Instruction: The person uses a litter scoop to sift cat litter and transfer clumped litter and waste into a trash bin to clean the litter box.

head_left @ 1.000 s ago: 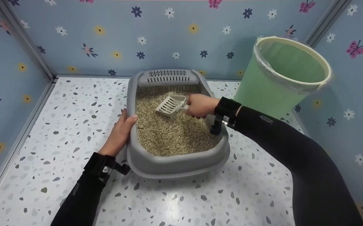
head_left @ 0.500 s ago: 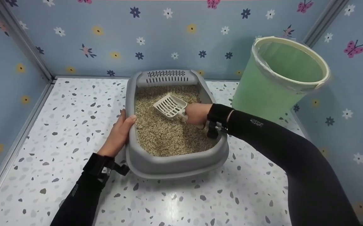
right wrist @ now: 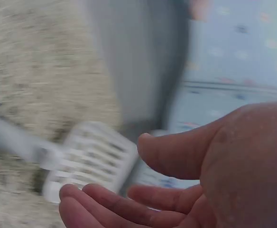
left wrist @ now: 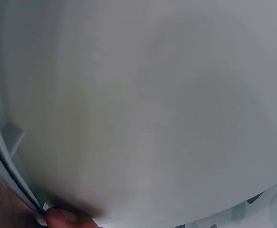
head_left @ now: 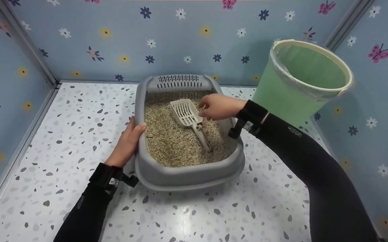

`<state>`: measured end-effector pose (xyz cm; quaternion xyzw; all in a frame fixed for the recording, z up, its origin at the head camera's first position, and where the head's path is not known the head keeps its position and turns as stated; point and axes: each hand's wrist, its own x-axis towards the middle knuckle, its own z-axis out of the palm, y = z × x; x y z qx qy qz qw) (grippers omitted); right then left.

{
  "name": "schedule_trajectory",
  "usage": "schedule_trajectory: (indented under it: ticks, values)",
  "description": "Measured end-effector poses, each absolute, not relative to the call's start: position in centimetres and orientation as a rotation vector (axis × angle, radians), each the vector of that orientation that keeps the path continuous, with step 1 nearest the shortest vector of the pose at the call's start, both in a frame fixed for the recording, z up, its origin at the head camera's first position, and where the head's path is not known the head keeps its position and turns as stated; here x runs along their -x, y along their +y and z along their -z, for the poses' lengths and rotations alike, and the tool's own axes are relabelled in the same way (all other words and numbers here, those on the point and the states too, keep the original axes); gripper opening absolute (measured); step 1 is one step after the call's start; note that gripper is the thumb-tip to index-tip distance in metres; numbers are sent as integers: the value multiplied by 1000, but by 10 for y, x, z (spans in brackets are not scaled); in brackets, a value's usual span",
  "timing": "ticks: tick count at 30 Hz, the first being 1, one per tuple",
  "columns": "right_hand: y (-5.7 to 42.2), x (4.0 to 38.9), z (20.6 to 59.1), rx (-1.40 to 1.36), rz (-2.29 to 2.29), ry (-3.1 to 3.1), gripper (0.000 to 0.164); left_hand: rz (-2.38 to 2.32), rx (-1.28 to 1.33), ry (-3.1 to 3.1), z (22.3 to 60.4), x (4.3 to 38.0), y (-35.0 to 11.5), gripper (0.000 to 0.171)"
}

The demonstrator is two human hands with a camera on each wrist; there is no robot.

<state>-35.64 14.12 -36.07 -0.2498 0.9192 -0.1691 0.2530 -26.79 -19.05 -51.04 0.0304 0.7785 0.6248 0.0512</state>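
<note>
A grey litter box (head_left: 187,174), filled with pale pellet litter (head_left: 170,148), stands on the floor. My left hand (head_left: 126,143) grips its left rim, the thumb over the edge. The left wrist view shows a fingertip (left wrist: 65,217) under the rim, against the box's outer wall (left wrist: 138,109). A cream slotted litter scoop (head_left: 190,121) lies on the litter, handle pointing toward the near right. Just right of its head hovers my right hand (head_left: 222,107), holding nothing. In the right wrist view its thumb and loosely bent fingers are apart, with the blurred scoop (right wrist: 88,159) beyond them.
A green bin (head_left: 284,94) with a clear liner stands behind and right of the box, close to my right forearm. Flower-patterned blue walls (head_left: 126,37) enclose the back and sides. Speckled white floor (head_left: 79,134) surrounds the box.
My right hand has let go of the scoop's handle and moved up and right. The scoop has turned and now lies on the litter. My left hand stays on the rim.
</note>
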Motion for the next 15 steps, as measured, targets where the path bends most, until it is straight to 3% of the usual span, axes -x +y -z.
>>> schedule_trajectory:
  ticks: [5,9,15]
  values:
    - [178,361,341,597,835,2566,40,-1935,-97,2354,509,266,-190,94]
    - [212,375,351,490,1004,2642,39,-1941,-79,2348,507,266,-189,95]
    - [241,391,392,314,1059,2655,60,-1861,-34,2345,500,261,-192,99]
